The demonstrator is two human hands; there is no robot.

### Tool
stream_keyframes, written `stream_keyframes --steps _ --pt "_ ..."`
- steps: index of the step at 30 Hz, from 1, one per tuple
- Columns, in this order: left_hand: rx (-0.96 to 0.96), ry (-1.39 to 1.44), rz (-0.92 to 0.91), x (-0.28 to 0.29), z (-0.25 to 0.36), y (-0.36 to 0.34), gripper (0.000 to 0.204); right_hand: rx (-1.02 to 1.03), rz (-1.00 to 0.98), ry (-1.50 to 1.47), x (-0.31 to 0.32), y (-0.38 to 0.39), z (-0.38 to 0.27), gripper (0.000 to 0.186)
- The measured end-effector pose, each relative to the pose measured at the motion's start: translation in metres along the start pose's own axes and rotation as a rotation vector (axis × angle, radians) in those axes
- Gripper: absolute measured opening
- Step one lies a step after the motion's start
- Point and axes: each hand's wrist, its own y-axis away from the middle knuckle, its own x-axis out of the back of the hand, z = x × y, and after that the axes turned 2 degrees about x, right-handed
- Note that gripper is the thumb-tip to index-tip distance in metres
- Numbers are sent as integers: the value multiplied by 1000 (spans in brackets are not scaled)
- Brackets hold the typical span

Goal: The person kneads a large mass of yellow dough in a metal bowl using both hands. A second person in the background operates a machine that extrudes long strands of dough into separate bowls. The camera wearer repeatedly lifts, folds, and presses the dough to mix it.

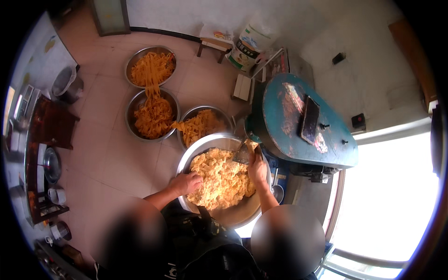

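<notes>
A large metal basin (185, 161) in front of me holds a heap of crumbly yellow dough (219, 179). My right hand (256, 169) is over the basin's right side, closed round a flat, wide-bladed scraper (241, 154). Its blade points left over the dough's far right part. At the left side of the basin, my left hand (187, 183) rests against the dough with its fingers curled in. Whatever those fingers may hold is hidden. Just beyond the scraper stands a worn blue-green machine (275, 119).
Three metal bowls of orange noodle strips (151, 119) sit on the tiled floor beyond the basin. A dark phone (310, 120) lies on the machine's cover. A ladle (277, 191) is right of the basin. A dark wooden stand (53, 123) is at far left, a white bucket (247, 46) by the wall.
</notes>
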Motion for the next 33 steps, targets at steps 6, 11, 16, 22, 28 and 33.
stream_keyframes --steps 6,11,16,22,28,33 --pt "46 -7 -47 -2 2 -7 17 -87 -118 119 -6 -18 12 34" --pt "83 -5 16 -2 1 0 15 104 44 -106 30 23 -11 43" --pt "57 -1 -9 -3 2 -6 16 -69 -183 105 8 -31 9 42" --pt "96 -3 44 -5 -2 2 16 73 -78 0 30 7 -14 39" --pt "68 16 -15 -2 3 -4 15 -52 -203 118 4 -15 24 41" --pt "80 13 36 -5 -1 -2 15 288 -22 -33 31 9 3 42"
